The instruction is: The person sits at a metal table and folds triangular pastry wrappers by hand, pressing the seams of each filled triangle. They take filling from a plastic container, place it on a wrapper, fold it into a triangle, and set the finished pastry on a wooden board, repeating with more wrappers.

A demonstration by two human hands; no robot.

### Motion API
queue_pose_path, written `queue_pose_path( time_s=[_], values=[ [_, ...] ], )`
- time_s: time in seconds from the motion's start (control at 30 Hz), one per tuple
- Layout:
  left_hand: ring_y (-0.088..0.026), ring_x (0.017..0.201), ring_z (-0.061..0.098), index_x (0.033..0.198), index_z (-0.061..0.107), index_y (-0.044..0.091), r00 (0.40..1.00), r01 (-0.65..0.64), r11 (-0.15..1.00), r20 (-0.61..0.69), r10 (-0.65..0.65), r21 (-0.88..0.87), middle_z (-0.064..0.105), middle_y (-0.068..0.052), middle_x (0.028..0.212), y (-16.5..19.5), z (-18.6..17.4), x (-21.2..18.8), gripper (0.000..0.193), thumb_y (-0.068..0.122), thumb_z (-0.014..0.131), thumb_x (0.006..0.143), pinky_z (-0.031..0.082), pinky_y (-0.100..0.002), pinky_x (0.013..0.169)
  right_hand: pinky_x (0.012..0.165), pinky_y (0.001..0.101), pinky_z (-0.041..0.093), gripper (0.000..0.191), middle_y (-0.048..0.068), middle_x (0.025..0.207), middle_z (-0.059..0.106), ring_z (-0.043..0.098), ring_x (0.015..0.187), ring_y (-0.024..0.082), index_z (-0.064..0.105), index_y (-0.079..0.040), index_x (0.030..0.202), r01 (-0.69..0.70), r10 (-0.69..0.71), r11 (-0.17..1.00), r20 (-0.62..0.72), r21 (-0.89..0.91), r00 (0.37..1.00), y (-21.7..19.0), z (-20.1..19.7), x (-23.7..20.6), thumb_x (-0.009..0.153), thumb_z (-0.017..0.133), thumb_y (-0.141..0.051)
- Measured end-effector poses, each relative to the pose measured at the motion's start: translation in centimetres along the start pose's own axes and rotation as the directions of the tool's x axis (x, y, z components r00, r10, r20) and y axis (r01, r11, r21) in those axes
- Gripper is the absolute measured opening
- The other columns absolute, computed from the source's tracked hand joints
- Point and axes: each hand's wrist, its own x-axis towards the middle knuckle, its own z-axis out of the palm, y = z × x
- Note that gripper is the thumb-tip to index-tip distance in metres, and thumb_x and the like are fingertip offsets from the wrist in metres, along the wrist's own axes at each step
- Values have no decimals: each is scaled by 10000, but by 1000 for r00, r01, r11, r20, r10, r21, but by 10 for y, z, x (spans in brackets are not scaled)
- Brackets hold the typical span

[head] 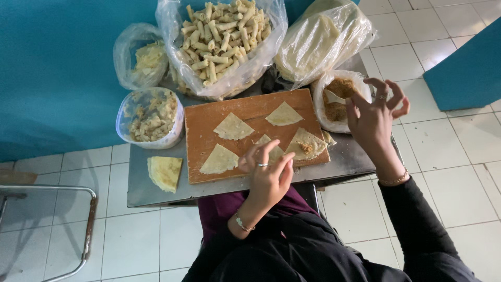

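Left hand [267, 175] rests loose-fingered on a triangular pastry sheet [272, 151], its apex pointing away, on the wooden board [209, 151] | right hand [373, 117] hovers, fingers spread, empty, beside the bag of brown filling [339, 99] | metal tabletop [151, 188]

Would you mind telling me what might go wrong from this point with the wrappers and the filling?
The stack of wrappers lies near the table's front edge and might be knocked off. The right hand hovers by the open filling bag; a nudge could tip it. The left hand may smear the filled wrapper.
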Motion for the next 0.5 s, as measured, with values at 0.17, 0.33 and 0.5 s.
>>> queue_pose_path(
  time_s=[0.17,0.33,0.5],
  values=[
    [-317,1313,462,1063,758,215,998,52,997,-31,-54,-52,572,-46,1357,-9,-14,-4,178,179,763,889,265,-513,1101,1134,597,186,192,50,1482,533,260,1434,355,775,-127,964,-133,127,974,47,181,991,11,-5,-11,1075,696,-261],
    [-351,1312,429,1026,775,204,996,80,995,-20,-82,-54,588,-60,1355,-16,-25,-6,147,179,763,882,258,-521,1093,1106,580,214,173,40,1454,554,286,1403,357,779,-105,1002,-172,169,967,31,187,985,35,-8,-10,1058,686,-240],
    [-332,1296,444,991,773,209,995,92,996,-27,-92,-16,600,-49,1305,-37,-34,0,125,189,758,868,231,-556,1107,1120,559,216,251,35,1482,571,304,1379,339,754,-112,844,-308,297,914,84,264,951,45,-29,-13,1061,670,-204]
  ],
)
